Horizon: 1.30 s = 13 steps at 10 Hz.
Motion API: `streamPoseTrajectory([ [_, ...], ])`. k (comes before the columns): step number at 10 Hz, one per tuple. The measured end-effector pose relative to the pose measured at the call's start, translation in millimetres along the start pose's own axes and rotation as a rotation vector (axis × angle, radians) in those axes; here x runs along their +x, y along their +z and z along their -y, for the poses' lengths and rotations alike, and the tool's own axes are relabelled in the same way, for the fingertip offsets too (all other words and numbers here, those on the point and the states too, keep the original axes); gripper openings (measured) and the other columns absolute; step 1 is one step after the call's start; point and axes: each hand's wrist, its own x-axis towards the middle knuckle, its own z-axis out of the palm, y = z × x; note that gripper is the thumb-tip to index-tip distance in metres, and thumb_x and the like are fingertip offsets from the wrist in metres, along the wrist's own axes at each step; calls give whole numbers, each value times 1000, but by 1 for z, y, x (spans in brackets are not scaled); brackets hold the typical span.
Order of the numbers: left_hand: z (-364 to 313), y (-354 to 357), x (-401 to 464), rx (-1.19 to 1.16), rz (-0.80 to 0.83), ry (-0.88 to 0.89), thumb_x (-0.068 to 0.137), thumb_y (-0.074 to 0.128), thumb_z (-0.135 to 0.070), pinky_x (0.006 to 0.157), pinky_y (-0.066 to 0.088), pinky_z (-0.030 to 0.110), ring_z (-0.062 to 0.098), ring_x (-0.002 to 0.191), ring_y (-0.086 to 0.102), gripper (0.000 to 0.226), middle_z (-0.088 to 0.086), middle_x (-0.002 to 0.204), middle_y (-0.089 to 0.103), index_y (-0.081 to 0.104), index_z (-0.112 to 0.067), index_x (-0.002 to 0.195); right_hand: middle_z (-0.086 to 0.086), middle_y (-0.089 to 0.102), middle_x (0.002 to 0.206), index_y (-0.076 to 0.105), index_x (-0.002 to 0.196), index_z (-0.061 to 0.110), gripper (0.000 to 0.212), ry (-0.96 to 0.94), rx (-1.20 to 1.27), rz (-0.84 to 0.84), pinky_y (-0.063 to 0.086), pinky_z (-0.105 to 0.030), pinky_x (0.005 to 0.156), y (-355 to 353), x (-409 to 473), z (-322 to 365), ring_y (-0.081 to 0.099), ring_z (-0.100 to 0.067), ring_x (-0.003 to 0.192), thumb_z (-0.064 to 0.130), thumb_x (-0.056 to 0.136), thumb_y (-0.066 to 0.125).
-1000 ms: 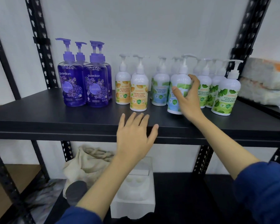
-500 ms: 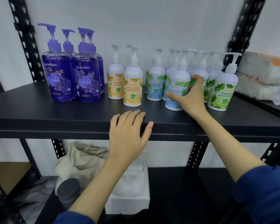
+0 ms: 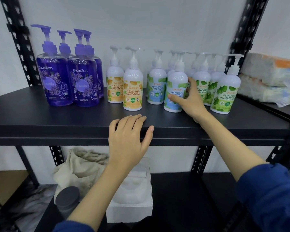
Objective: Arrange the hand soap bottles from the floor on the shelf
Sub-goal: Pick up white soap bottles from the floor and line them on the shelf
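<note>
A black metal shelf (image 3: 40, 118) carries rows of pump soap bottles. Purple bottles (image 3: 54, 81) stand at the left, orange-label white bottles (image 3: 133, 91) beside them, blue-label mint bottles in the middle and green-label bottles (image 3: 224, 96) at the right. My right hand (image 3: 191, 102) holds the front blue-label bottle (image 3: 175, 81), which stands upright on the shelf, with the thumb across its label and the fingers round its right side. My left hand (image 3: 127, 139) rests flat on the shelf's front edge, fingers straight, holding nothing.
Stacked wrapped packs (image 3: 271, 77) lie on the neighbouring shelf at the right. On the lower shelf sit a beige cloth bag (image 3: 79, 168), a white box (image 3: 132, 195) and a grey cylinder (image 3: 66, 200). Black perforated posts (image 3: 244, 30) frame the shelf.
My right hand has slid lower on the front blue-label bottle, its thumb now across the label. The left hand stays on the shelf edge. The view has shifted slightly.
</note>
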Motion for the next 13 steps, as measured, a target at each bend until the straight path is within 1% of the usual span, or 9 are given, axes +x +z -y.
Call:
streamPoseTrajectory([
  [2,0,-1,0,-1,12,-5,93,43,-43,90,35,34,17,99,64,40,-1,106,70,70,-15,105,-3,52,126,27,140,12,78,-35,-38,-10,44,-11,80,1,-3,4,53,-9,103,16,80,75],
  [3,0,-1,0,3,14,-5,93,43,-43,90,36,34,18,100,64,41,-1,106,70,70,-15,105,-3,45,132,26,138,12,88,-104,-102,-51,42,-12,85,2,-6,6,49,-11,110,18,71,82],
  [4,0,-1,0,2,14,-8,93,43,-43,90,36,34,18,99,64,41,-1,107,70,70,-15,105,-5,44,131,26,136,11,89,-108,-146,-49,40,-14,82,3,-8,7,49,-12,109,14,68,83],
  [6,0,-1,-1,-1,14,-8,94,42,-43,90,36,35,17,99,64,41,-2,106,70,70,-15,105,-8,49,127,26,136,10,86,-87,-145,-78,38,2,65,2,-9,8,51,-13,100,7,70,80],
  [7,0,-1,-1,-3,7,-8,94,43,-43,90,37,35,18,99,65,41,-2,106,70,71,-15,104,-9,51,128,26,138,11,86,-80,-144,-78,38,-7,69,2,-10,9,52,-14,100,6,71,79],
  [8,-1,-1,-1,-3,1,-5,93,44,-42,90,36,35,18,98,65,40,-1,105,71,71,-15,104,-9,51,127,26,138,12,86,-83,-149,-76,37,-9,71,2,-10,9,53,-15,100,6,71,78],
  [10,-1,-1,-1,1,2,-7,94,43,-43,91,35,34,18,99,65,41,-1,106,70,71,-15,104,-5,45,137,14,145,17,106,-65,-188,-26,42,-25,87,2,-12,8,51,-18,113,16,65,85],
  [11,-1,-1,-1,1,5,-9,94,43,-43,91,35,34,18,99,64,41,-1,106,70,71,-15,104,-5,48,132,8,147,18,112,-40,-218,11,43,-26,81,3,-13,8,55,-19,105,13,65,84],
  [13,-1,-1,-1,-3,-1,-7,94,43,-43,90,36,34,17,99,64,41,-1,106,71,71,-14,104,-5,47,134,8,147,19,108,-28,-196,-6,41,-24,82,0,-15,11,50,-12,102,9,68,82],
])
